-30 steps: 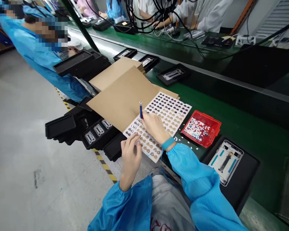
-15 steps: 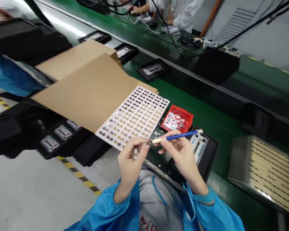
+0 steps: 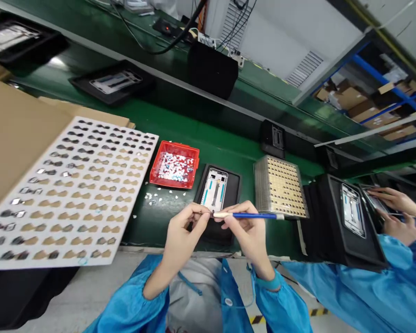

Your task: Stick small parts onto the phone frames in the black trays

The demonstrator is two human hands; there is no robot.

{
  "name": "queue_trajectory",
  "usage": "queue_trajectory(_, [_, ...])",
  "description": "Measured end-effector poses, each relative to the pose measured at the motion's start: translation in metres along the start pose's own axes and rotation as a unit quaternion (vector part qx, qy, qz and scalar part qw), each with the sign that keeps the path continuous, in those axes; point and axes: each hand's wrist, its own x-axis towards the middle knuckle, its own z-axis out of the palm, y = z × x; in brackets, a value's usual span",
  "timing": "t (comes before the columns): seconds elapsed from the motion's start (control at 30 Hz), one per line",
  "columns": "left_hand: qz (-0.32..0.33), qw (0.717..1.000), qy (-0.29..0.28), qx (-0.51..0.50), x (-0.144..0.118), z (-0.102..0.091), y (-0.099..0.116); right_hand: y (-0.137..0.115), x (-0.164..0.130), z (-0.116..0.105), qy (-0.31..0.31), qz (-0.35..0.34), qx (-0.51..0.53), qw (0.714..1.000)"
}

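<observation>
Blue stick (image 3: pixel 258 216): one, lying sideways in the right hand (image 3: pixel 247 231), its pale tip pointing to the left hand; it is above the near end of the middle phone frame (image 3: pixel 214 187).
Right-hand grip: thumb and fingers closed around the stick near its pale end.
Left-hand grip: on the left hand (image 3: pixel 182 233), thumb and forefinger almost meet at the tip; a small dark piece (image 3: pixel 213 212) shows there, too tiny to tell which hand has it.
Middle black tray (image 3: pixel 233 185): one, on the green bench (image 3: pixel 225 148), with one pale frame inside bearing two blue strips.
Red bin (image 3: pixel 171 183): one, left of that tray, holding many white bits (image 3: pixel 175 167), too many to count; more than five others lie loose on the bench beside it.
White sheet (image 3: pixel 61 262): one, left of the bin, five columns of bow-shaped parts, some dark, some tan; brown cardboard (image 3: pixel 17 138) lies beside it.
Clear tray stack (image 3: pixel 261 185): one, right of the middle tray, rows of little dark pieces in its top layer; layers not countable.
Back-line trays: two at upper left, one frame in each; another frame sits in a tray (image 3: pixel 273 150) behind the clear stack.
Right-hand black stack (image 3: pixel 362 252): one frame on top; a co-worker's two hands (image 3: pixel 400 202) work past it.
</observation>
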Motion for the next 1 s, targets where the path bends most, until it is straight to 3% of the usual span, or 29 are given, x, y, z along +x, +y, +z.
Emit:
queue_trajectory(0.17, [0.087, 0.982, -0.084, 0.146, 0.015, 0.002, -0.025, 0.013, 0.07, -0.026, 0.022, 0.013, -0.063, 0.998])
queue_trajectory(0.27, [0.116, 0.969, -0.113, 0.189, 0.018, 0.004, -0.039, 0.027, 0.112, -0.028, 0.031, 0.002, -0.16, 0.987])
queue_trajectory(0.37, [0.127, 0.964, -0.112, 0.206, 0.017, 0.005, -0.044, 0.034, 0.132, -0.025, 0.015, -0.021, -0.287, 0.958])
queue_trajectory(0.6, [0.189, 0.946, -0.085, 0.25, 0.016, 0.009, -0.043, 0.033, 0.137, -0.024, -0.049, -0.056, -0.476, 0.876])
queue_trajectory(0.87, [0.153, 0.949, -0.099, 0.259, 0.015, 0.007, -0.045, 0.042, 0.14, -0.021, -0.049, -0.076, -0.507, 0.857])
queue_trajectory(1.0, [0.125, 0.952, -0.1, 0.261, 0.015, 0.007, -0.044, 0.035, 0.128, -0.012, -0.067, -0.085, -0.568, 0.816])
